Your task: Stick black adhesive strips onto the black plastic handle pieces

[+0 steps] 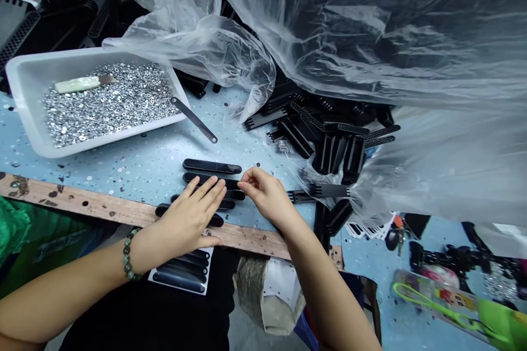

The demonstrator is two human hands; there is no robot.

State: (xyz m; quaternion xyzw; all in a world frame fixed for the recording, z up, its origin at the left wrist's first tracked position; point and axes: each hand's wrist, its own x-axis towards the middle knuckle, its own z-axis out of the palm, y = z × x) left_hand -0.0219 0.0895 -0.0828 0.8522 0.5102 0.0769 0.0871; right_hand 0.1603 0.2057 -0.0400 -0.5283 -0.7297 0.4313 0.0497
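- We see a sheet of clear polythene [370,38] billowing across the top and right of the view, hanging over much of the work.
- We see a pale blue, speckled workbench [102,175], edged on the near side by a worn wooden strip [82,200].
- At upper left, we note a white plastic tray [24,82] holding a heap of small silver washers [111,104] and a cream-handled tool [78,84]; a thin metal strip [193,119] leans from its rim onto the bench.
- Right of centre, we see a pile of black comb-like plastic parts [333,142], partly under the polythene.
- Near the wooden strip, we find black plastic bars [212,166] lying side by side, their long axes running left to right, nearly parallel with the strip.
- The left hand [189,219] lies flat across the bars, fingers extended and close together, pressing down on them; a bead bracelet [129,255] circles its wrist.
- The right hand [263,194] comes in from the lower right, its thumb and forefinger pinched together at the right end of the second bar.
- Below the bench edge, we see a card of black strips [181,274], held against dark clothing.
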